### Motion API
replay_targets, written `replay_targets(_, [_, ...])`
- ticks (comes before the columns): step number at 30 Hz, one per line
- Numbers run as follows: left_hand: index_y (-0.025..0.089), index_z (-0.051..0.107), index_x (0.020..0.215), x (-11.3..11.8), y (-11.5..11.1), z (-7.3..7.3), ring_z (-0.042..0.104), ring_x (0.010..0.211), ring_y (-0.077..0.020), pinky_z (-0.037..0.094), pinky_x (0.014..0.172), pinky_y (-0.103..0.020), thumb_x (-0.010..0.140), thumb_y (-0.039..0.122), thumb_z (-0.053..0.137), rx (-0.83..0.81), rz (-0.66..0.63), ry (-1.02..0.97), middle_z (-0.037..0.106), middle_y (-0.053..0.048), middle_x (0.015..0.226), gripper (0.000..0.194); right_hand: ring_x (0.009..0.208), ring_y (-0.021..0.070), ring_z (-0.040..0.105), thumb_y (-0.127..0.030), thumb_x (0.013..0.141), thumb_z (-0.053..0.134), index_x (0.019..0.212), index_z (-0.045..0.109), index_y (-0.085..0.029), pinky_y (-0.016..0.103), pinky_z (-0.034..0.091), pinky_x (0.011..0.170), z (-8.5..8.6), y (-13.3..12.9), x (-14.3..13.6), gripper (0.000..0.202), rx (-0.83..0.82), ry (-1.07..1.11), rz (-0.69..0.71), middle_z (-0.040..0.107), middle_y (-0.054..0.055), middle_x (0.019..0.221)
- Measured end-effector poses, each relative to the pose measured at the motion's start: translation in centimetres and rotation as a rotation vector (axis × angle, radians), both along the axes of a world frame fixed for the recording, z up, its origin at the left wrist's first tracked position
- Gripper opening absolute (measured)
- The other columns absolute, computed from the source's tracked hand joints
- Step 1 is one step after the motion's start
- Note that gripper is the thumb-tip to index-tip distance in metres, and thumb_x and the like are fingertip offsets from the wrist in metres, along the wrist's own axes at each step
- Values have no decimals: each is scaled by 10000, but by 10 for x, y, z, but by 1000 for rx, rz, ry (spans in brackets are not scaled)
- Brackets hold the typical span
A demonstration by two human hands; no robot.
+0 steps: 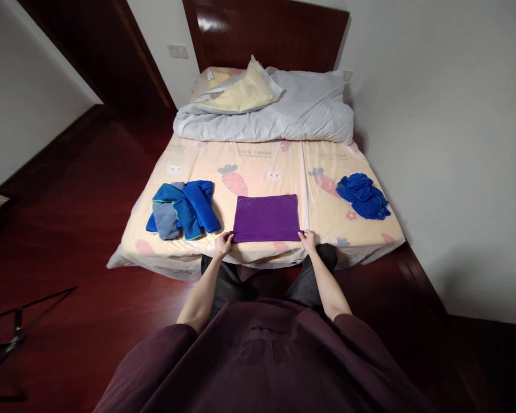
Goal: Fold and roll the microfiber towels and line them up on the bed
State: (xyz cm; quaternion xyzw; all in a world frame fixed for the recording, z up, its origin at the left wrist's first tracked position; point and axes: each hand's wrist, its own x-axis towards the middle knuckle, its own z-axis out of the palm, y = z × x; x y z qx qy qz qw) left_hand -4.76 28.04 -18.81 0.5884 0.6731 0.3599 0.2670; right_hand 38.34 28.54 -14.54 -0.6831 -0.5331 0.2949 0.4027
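A purple towel point(265, 215) lies flat in a rectangle near the front edge of the bed. My left hand point(223, 245) pinches its near left corner, and my right hand point(308, 240) pinches the near right corner. Along the near edge, a narrow strip of the cloth looks turned over. To the left rest several folded towels point(189, 209) in blue, teal and grey, overlapping one another. On the right sits a crumpled heap of blue cloth point(363, 196), apart from my right hand.
The bed's patterned sheet point(266, 160) shows carrots and rabbits. A grey quilt point(313, 109) and a pale yellow pillow point(245, 92) are bunched by the dark headboard point(266, 34). A wall point(468, 143) stands close on the right. A black metal stand point(17, 327) is on the floor at left.
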Motion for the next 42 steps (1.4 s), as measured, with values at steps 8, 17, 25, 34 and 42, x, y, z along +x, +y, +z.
replay_targets(8, [185, 716, 868, 3, -4, 3, 723, 803, -283, 564, 781, -381, 868, 480, 568, -10, 24, -38, 767, -121, 852, 330, 719, 261, 697, -627, 801, 712, 768, 627, -247, 328, 549, 686, -6, 0, -1, 391, -56, -64, -60, 688, 41, 638])
replay_targets(17, [200, 662, 788, 4, -1, 6, 718, 823, -286, 551, 790, -387, 847, 432, 632, -57, 42, -41, 747, -115, 812, 241, 762, 274, 735, -492, 775, 705, 751, 621, -241, 367, 560, 794, -21, 5, 2, 266, -96, -138, -112, 776, 95, 758])
replay_targets(25, [231, 590, 835, 1, 3, -1, 728, 832, -290, 552, 811, -404, 749, 479, 754, -83, 151, -53, 756, -98, 837, 309, 810, 303, 766, -416, 735, 770, 733, 659, -237, 408, 584, 834, -27, 7, 3, 211, -83, -123, -156, 798, 117, 802])
replay_targets(34, [241, 562, 855, -2, 4, -9, 735, 840, -279, 551, 822, -403, 719, 465, 780, -128, 204, -97, 744, -81, 845, 340, 736, 276, 746, -448, 671, 808, 645, 644, -259, 379, 593, 767, -31, 12, 4, 252, -45, -123, -186, 776, 84, 720])
replay_targets(42, [227, 580, 1016, 10, -1, 3, 700, 890, -291, 542, 886, -443, 808, 402, 705, -94, 100, -7, 703, -91, 893, 299, 819, 285, 717, -356, 687, 823, 780, 624, -255, 402, 567, 861, -25, 15, -2, 242, -84, -142, -212, 733, 78, 749])
